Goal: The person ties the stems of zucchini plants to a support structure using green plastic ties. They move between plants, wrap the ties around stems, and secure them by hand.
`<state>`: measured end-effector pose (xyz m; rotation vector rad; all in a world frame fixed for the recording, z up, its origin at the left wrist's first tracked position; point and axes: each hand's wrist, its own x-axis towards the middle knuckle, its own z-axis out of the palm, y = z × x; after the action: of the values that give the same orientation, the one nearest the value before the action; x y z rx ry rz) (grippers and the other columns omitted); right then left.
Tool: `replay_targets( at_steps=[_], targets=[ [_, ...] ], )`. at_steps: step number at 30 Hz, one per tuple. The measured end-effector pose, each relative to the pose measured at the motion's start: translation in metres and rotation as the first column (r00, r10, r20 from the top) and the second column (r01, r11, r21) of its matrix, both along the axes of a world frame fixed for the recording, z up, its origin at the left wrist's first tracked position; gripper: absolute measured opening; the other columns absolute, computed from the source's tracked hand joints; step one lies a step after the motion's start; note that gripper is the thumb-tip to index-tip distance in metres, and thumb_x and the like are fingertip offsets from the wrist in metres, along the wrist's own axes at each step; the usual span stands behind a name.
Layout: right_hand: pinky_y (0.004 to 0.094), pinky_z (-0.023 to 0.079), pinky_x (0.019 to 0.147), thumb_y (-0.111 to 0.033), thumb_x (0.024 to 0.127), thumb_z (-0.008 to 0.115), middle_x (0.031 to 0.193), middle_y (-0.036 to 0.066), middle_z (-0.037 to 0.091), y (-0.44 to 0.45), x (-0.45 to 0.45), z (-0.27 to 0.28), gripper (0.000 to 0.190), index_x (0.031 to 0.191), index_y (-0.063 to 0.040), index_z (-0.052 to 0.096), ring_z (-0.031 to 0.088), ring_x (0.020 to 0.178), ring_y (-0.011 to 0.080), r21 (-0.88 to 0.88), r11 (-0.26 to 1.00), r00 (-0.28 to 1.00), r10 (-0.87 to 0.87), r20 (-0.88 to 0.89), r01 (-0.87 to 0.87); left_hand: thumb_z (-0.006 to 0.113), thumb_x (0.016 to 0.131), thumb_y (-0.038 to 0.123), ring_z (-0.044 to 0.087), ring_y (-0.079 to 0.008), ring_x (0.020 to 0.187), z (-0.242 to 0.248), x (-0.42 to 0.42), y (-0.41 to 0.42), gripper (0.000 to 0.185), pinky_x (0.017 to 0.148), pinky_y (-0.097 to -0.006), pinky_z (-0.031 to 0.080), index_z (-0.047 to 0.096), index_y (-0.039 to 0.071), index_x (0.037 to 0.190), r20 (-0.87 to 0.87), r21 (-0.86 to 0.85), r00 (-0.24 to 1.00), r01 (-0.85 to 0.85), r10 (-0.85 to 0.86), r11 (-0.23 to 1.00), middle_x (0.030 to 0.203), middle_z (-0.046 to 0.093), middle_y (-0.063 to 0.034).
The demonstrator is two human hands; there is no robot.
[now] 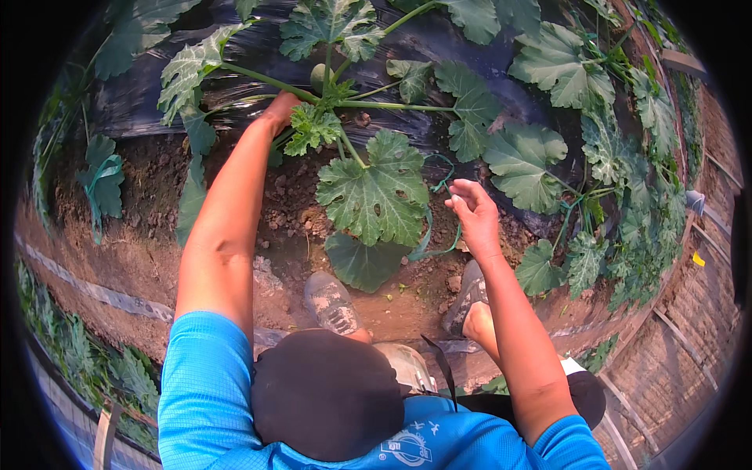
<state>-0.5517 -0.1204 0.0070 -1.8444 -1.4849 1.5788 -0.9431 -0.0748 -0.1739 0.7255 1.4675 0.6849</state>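
A squash plant with broad lobed leaves (376, 188) spreads before me over black plastic mulch (158, 106). My left hand (284, 108) reaches in beneath its stalks close to the centre, and its fingers are hidden there. A pale green round fruit (320, 77) sits among the stems just beyond. My right hand (474, 212) is raised right of the large front leaf, fingers curled and thumb near the index finger. Green plastic twine (452, 249) loops beside and behind its fingertips; whether they pinch it I cannot tell.
More squash plants (529, 167) stand at the right, one tied with green twine. Another strip of green twine (101, 176) hangs on a leaf at the left. My shoes (332, 302) rest on bare soil, with a plastic strip (117, 296) crossing behind them.
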Motion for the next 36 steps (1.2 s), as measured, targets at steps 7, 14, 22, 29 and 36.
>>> replay_targets(
  at_steps=[7, 14, 22, 29, 36],
  targets=[
    [0.0345, 0.046, 0.085, 0.007, 0.073, 0.056, 0.101, 0.009, 0.057, -0.031, 0.053, -0.026, 0.038, 0.108, -0.008, 0.060, 0.057, 0.097, 0.0269, 0.155, 0.806, 0.801, 0.508, 0.317, -0.572, 0.063, 0.078, 0.005, 0.060, -0.0131, 0.076, 0.046, 0.010, -0.014, 0.023, 0.068, -0.0273, 0.047, 0.067, -0.001, 0.099, -0.305, 0.039, 0.949, -0.066, 0.075, 0.997, 0.088, 0.068, -0.0066],
    [0.0411, 0.044, 0.081, 0.001, 0.073, 0.056, 0.098, 0.011, 0.051, -0.053, 0.068, -0.025, 0.021, 0.093, -0.004, 0.056, 0.051, 0.097, 0.0302, 0.096, 0.485, 0.481, 0.783, 0.395, -0.869, 0.056, 0.079, 0.010, 0.061, -0.0158, 0.058, 0.183, 0.050, -0.110, 0.018, 0.050, -0.0302, 0.049, 0.064, 0.000, 0.092, -0.199, -0.399, 0.600, 0.672, -0.775, 0.623, 0.073, 0.066, -0.0092],
    [0.0452, 0.047, 0.074, -0.013, 0.076, 0.062, 0.080, 0.018, 0.061, -0.043, 0.065, 0.000, 0.010, 0.079, -0.004, 0.062, 0.059, 0.084, 0.0366, 0.144, 0.652, 0.661, 0.690, 0.295, -0.744, 0.069, 0.081, 0.031, 0.062, -0.0232, 0.092, 0.244, 0.202, -0.114, 0.045, 0.084, -0.0362, 0.049, 0.059, 0.003, 0.115, -0.086, 0.018, 0.754, 0.654, -0.651, 0.756, 0.101, 0.065, -0.0145],
    [0.0251, 0.044, 0.056, -0.010, 0.084, 0.058, 0.070, 0.005, 0.064, -0.020, 0.018, 0.090, 0.012, 0.090, -0.003, 0.066, 0.054, 0.062, 0.0074, -0.241, 0.790, 0.788, 0.427, -0.443, -0.564, 0.070, 0.082, 0.017, 0.061, -0.0129, 0.085, 0.250, 0.227, -0.131, 0.044, 0.083, -0.0291, 0.046, 0.054, 0.004, 0.120, 0.474, -0.025, 0.792, 0.449, -0.385, 0.893, 0.091, 0.064, -0.0048],
    [0.0181, 0.028, 0.042, -0.017, 0.093, 0.056, 0.058, -0.008, 0.041, -0.085, 0.000, 0.079, 0.015, 0.100, -0.005, 0.063, 0.036, 0.048, 0.0021, -0.613, 0.687, 0.905, 0.162, -0.394, -0.390, 0.067, 0.085, 0.016, 0.051, -0.0020, 0.059, 0.217, 0.124, -0.223, 0.014, 0.050, -0.0157, 0.037, 0.067, 0.003, 0.091, 0.653, -0.064, 0.725, 0.339, -0.217, 0.939, 0.071, 0.060, 0.0043]
  ],
)
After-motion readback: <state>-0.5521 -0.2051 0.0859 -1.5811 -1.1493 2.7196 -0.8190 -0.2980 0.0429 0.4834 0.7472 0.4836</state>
